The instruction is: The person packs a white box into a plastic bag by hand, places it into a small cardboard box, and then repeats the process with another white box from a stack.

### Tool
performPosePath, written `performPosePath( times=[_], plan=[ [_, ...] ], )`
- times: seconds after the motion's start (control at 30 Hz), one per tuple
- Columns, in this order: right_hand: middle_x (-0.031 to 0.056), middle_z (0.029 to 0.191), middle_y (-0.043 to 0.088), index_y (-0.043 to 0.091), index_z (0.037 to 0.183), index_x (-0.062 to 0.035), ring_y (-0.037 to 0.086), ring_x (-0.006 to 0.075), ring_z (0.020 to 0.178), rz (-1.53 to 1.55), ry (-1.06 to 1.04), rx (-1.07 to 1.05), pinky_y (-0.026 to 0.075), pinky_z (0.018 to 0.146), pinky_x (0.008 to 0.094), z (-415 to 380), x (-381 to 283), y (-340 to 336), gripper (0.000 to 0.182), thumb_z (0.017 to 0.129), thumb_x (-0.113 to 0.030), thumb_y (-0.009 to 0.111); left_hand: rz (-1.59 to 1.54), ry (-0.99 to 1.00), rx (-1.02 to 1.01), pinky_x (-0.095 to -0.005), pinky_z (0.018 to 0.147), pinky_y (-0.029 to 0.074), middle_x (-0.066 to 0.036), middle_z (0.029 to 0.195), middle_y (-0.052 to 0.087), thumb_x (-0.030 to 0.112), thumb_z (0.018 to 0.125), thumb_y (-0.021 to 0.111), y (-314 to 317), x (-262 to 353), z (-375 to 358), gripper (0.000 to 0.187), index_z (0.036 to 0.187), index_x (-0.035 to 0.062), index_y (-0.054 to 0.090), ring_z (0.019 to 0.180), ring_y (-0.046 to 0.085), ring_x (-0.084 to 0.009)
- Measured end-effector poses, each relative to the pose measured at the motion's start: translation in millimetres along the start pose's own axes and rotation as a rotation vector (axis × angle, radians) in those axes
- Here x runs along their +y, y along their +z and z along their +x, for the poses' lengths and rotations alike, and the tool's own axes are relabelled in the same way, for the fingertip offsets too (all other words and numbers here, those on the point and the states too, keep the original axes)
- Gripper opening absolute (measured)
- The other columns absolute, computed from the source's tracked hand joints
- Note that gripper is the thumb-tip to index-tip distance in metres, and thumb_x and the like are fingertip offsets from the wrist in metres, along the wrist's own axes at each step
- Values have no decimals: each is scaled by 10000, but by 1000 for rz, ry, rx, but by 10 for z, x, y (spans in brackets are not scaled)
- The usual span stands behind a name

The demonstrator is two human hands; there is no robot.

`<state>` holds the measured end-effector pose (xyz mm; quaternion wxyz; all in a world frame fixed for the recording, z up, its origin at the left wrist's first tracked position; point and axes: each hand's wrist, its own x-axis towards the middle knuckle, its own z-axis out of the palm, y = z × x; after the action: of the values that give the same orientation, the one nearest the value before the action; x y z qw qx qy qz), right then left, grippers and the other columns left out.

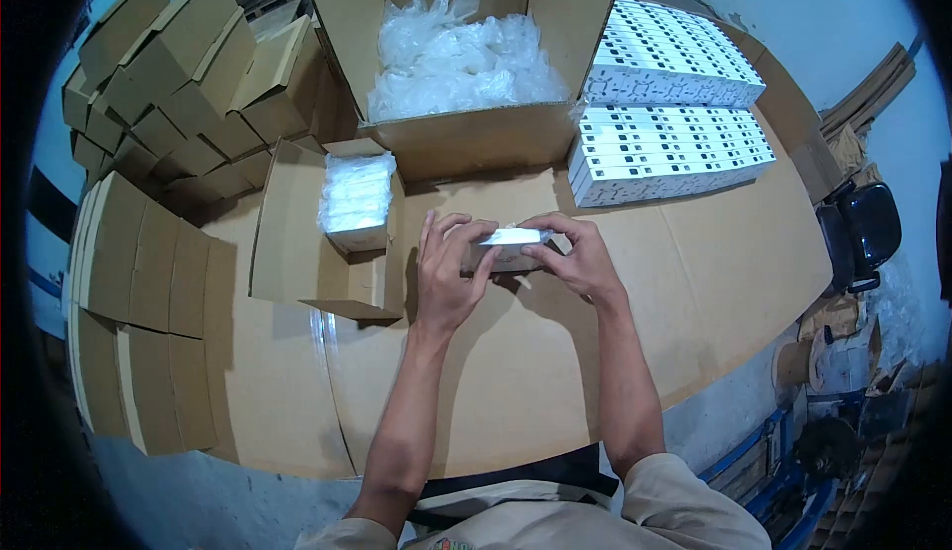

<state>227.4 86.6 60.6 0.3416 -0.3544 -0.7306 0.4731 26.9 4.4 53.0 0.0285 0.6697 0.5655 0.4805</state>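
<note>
A small white box (514, 238) is held between my two hands above the cardboard-covered table. My left hand (451, 270) grips its left end, with the thumb on the near side and the fingers over the top. My right hand (578, 256) closes on the right end with thumb and fingers. Part of the box is hidden behind the fingers. To the left of my hands stands an open cardboard carton (283, 223). Inside it several white packs in clear plastic wrap (355, 193) sit in a row toward the far end.
Behind my hands stands a large carton (466, 138) filled with clear plastic bags (466, 59). Stacked rows of white boxes (674, 153) lie at the back right. Brown cartons (188, 84) are piled at the back left, with more stacked cartons (149, 252) at the left edge. A black chair (873, 228) stands beyond the table on the right.
</note>
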Motion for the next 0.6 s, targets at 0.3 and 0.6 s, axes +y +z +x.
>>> performPosePath(
  times=[0.3,0.6],
  plan=[
    [109,1201,729,707,1206,-38,679,237,1150,24,-174,59,514,1009,371,17,-32,7,423,796,3,803,-483,-390,-88,-344,938,523,-85,1118,680,55,907,757,19,-107,-45,340,1207,28,600,1061,659,-197],
    [54,1133,756,679,1274,-70,697,157,1026,-45,-47,42,543,856,303,-4,-95,-31,469,825,-3,797,-565,-491,-132,-332,984,500,-118,1208,626,39,917,746,55,-162,-112,534,1372,42,466,1149,604,-182]
  ],
)
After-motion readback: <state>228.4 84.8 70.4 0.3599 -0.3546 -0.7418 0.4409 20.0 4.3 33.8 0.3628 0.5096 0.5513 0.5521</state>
